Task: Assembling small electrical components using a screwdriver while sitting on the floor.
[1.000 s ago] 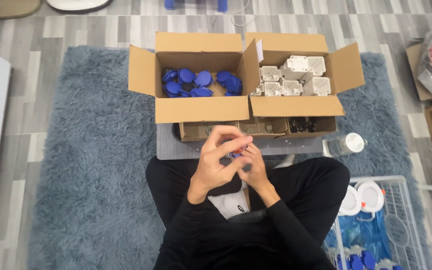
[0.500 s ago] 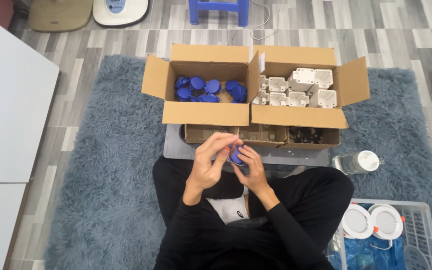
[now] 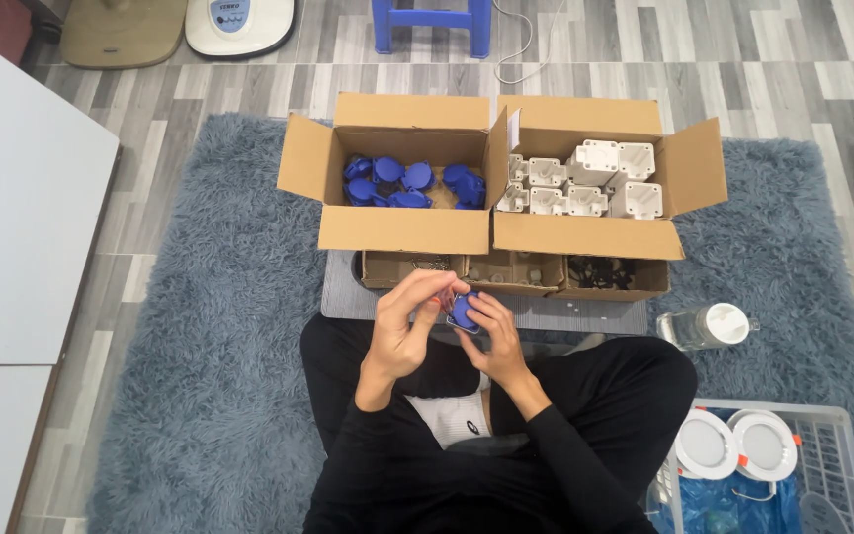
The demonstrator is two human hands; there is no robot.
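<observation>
Shaggy grey-blue rug (image 3: 200,326), matt cardboard boxes (image 3: 402,229), glossy blue plastic part (image 3: 464,311).

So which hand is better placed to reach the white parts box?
Probably right: the right hand sits nearer the white parts box; the left hand lies toward the box of blue parts. Both touch the blue piece.

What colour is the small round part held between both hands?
Blue, the small round plastic part, seen in the head view.

Rug (image 3: 200,346) is showing shaggy grey-blue. Floor (image 3: 783,59) is showing grey striped planks. Cardboard boxes (image 3: 402,229) are showing plain brown, one holding blue caps (image 3: 387,183), the other white housings (image 3: 605,178). Stool (image 3: 432,20) is showing blue.
</observation>
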